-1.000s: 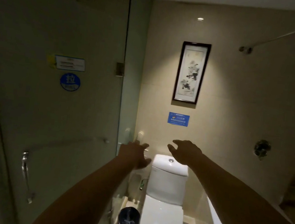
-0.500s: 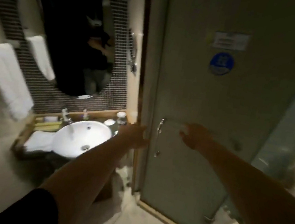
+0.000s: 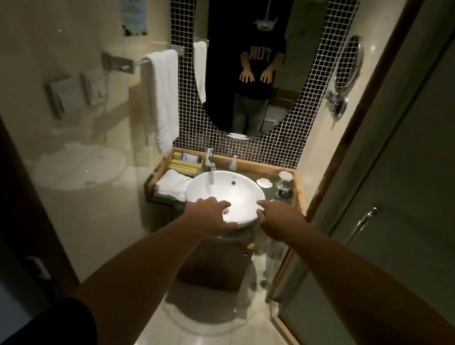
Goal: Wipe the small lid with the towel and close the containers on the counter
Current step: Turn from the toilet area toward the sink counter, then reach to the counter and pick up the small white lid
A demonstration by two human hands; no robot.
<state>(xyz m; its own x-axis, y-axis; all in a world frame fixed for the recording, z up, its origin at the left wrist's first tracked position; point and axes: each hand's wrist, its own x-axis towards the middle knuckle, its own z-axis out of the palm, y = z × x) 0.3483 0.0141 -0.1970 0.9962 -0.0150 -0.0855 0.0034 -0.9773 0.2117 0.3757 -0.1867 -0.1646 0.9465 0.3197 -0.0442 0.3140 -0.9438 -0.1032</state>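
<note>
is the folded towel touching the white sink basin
Cannot tell. In the head view the folded towel lies on the counter right against the white sink basin rim, but the dim image shows neither gap nor contact plainly.

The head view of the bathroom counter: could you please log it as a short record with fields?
setting: bathroom vanity, white basin set in a wood-edged counter
left hand: empty, fingers spread, over the basin's front rim
right hand: empty, near the basin's right edge
folded towel: on the counter, left of the basin
glass container: right rear corner, lid state unclear
small white lid: lying flat beside the container
hanging towel: on the wall bar, left
</note>
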